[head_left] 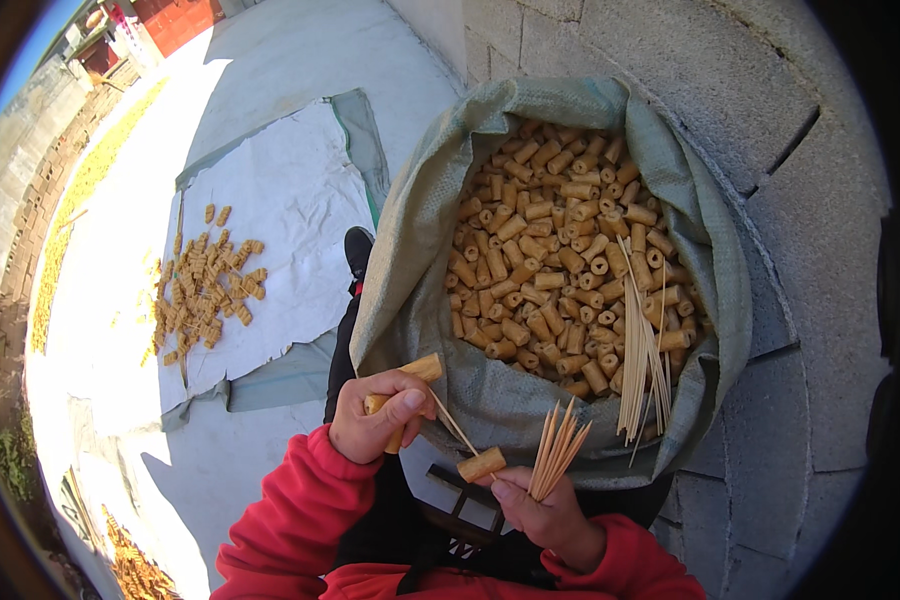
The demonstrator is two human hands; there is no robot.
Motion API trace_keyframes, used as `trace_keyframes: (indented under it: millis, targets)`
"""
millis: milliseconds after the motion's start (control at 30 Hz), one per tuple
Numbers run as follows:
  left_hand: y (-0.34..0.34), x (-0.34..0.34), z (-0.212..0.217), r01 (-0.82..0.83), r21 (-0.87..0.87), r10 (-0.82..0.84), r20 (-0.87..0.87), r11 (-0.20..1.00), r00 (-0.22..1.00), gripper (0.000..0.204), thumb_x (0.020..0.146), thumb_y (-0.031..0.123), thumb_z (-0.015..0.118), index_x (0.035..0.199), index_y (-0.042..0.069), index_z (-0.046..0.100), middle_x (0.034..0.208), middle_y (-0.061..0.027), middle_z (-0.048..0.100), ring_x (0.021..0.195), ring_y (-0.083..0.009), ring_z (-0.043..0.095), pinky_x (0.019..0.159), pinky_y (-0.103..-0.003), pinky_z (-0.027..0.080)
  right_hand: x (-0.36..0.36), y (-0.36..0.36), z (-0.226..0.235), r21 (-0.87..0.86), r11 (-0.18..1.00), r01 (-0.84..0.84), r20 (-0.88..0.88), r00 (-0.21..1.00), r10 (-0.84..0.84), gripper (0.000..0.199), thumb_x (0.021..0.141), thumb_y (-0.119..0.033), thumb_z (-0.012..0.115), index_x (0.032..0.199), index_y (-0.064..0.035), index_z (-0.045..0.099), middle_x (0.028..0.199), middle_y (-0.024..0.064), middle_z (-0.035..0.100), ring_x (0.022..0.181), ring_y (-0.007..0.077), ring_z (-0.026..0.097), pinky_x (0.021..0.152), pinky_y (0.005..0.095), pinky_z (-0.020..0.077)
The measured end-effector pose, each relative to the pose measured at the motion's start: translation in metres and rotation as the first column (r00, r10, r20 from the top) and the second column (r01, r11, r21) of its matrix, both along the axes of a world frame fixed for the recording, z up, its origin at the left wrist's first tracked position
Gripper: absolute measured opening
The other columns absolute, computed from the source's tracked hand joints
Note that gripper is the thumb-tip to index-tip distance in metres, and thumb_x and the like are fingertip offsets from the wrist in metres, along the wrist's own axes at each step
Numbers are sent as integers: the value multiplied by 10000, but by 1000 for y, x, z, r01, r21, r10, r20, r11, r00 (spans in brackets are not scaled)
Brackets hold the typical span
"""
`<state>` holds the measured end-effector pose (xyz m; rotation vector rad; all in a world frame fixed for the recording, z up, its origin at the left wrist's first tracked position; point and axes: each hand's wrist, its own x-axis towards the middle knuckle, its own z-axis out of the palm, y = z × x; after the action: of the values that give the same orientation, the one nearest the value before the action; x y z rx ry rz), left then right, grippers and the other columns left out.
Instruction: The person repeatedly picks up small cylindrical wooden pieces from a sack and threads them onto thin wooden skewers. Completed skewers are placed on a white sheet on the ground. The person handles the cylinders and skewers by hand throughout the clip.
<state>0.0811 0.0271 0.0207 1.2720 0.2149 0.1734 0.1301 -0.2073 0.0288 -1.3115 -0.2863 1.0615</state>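
My left hand [375, 412] grips a thin bamboo skewer [452, 423] with tan tube-shaped pieces [425, 368] threaded on it. My right hand [542, 515] holds a bundle of bare skewers [557, 450] fanned upward, and its fingertips pinch another tan tube piece [481, 464] at the tip of the skewer. Both hands sit just in front of a large green-grey woven sack [407, 290] filled with many tan tube pieces [550, 260]. A loose bunch of skewers [642, 350] stands in the sack at its right side.
A white sheet [290, 200] on the concrete ground holds several finished skewered rows [205, 290]. A grey block wall [770, 150] rises to the right. My black shoe [359, 250] shows beside the sack. More tan pieces [135, 570] lie at the lower left.
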Motion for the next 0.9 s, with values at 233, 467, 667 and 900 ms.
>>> trace_keyframes:
  millis: [233,467,667,900]
  targets:
    - [1,2,11,-76,561,-48,202,824,978,132,867,133,616,832,6,612,749,-87,599,581,-165,554,514,-263,431,0,-1,1,-6,1000,-4,-24,1000,4,269,933,-171,505,1057,40,616,507,-47,428,415,32,354,402,189,267]
    - [-5,3,9,-89,632,-99,257,770,961,78,836,93,643,822,24,611,740,-102,580,612,-225,562,551,-290,443,0,-2,1,-11,1000,-6,31,999,7,263,932,-166,497,1035,42,620,516,-45,434,426,33,369,409,189,287]
    - [-10,4,-6,-24,611,-206,304,791,930,214,857,206,647,892,-1,608,770,-110,589,580,-201,558,519,-282,438,1,0,4,-23,998,64,92,994,-62,253,929,-143,491,1043,44,617,538,-51,434,453,23,375,424,184,292]
    - [-16,-7,-1,-157,-282,104,-195,947,975,422,877,334,611,1075,-37,573,797,-114,596,475,-120,501,426,-210,379,-3,1,-1,-9,999,31,214,976,-28,239,923,-124,497,1053,28,628,557,-46,458,483,23,403,451,184,320]
